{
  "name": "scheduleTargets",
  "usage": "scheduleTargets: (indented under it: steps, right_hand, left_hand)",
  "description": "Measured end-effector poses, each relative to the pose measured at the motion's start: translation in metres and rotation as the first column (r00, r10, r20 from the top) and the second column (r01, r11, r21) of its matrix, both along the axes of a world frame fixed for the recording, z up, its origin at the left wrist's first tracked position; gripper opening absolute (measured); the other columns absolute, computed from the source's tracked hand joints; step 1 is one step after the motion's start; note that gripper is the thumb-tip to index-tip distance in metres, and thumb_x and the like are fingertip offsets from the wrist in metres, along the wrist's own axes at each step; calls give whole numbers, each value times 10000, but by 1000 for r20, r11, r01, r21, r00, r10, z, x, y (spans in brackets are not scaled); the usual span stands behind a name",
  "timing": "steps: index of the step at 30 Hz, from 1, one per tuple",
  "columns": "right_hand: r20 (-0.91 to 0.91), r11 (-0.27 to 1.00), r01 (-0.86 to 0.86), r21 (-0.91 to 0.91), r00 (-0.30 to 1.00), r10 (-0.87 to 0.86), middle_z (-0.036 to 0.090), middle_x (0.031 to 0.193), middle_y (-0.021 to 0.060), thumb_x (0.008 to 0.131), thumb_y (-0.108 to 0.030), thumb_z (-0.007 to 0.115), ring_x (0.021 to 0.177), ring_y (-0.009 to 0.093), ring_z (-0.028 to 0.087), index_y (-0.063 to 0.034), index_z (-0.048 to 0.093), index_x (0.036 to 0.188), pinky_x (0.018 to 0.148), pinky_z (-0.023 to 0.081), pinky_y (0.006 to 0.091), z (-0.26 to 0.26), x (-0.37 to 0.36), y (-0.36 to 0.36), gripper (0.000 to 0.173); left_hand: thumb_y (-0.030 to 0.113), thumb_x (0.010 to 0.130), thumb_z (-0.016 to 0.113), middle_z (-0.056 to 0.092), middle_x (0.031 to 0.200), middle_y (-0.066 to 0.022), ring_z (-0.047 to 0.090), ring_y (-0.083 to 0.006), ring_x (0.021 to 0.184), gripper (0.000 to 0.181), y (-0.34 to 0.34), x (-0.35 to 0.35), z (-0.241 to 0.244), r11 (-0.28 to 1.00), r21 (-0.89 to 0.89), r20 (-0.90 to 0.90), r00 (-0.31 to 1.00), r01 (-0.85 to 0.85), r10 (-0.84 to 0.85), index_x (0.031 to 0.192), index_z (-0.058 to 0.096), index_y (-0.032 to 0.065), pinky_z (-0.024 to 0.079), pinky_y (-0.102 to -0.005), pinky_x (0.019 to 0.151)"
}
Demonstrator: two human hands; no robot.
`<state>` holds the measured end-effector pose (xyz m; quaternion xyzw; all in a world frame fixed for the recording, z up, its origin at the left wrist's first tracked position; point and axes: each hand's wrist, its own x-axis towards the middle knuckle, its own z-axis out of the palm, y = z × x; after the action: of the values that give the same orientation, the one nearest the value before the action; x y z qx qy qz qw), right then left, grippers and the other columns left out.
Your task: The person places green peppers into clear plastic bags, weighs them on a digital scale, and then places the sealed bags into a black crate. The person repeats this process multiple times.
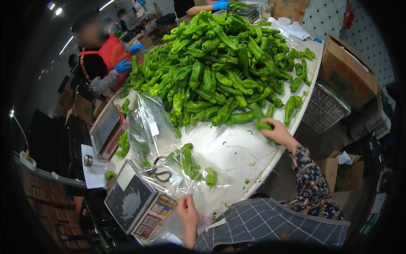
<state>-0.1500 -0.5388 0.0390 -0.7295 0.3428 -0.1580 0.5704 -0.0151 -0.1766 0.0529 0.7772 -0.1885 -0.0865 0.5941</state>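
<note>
My left hand [187,211] pinches the edge of a clear plastic bag [173,162] lying on the white table [234,152]. Several green peppers [187,162] show through its film, and one short pepper [211,177] lies by its right side. Over the table's right part, my right hand [279,133] grips a green pepper [264,124], blurred and partly covered by the fingers. Just beyond it rises a large heap of long green peppers [219,73]. Black-handled scissors [162,175] lie against the bag, their blades hard to make out.
A digital scale [130,198] stands left of my left hand; a red-framed scale [108,130] is farther back. More clear bags [146,123] lie before the heap. Across the table a person in a red apron [111,55] wears blue gloves. Cardboard boxes [347,73] stand beyond the right edge.
</note>
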Motion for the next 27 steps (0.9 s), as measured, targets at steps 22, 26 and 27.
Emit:
scheduleTargets:
  steps: [22,26,27]
  right_hand:
    - [60,511,-584,-631,620,783,465,1189,247,822,-372,528,1086,385,459,-112,466,1236,886,391,408,-30,135,195,492]
    - [-140,738,-616,-276,785,603,629,783,110,782,-314,571,703,289,593,-127,647,847,651,459,378,-13,73,104,213]
    - [-178,824,-397,-404,918,355,623,778,105,779,-294,575,725,283,591,-117,638,870,663,461,377,-19,59,82,209]
  left_hand:
    - [71,869,525,527,701,23,421,-32,614,116,6,-3,-6,996,-69,-9,999,-50,50,851,600,-17,339,-180,540]
    - [74,874,523,521,705,25,399,-19,604,117,11,1,-10,991,-107,-98,993,-82,72,861,587,-22,316,-167,537]
    - [73,874,522,519,704,25,399,-20,605,116,9,2,-11,989,-118,-117,991,-85,72,862,588,-22,315,-167,537]
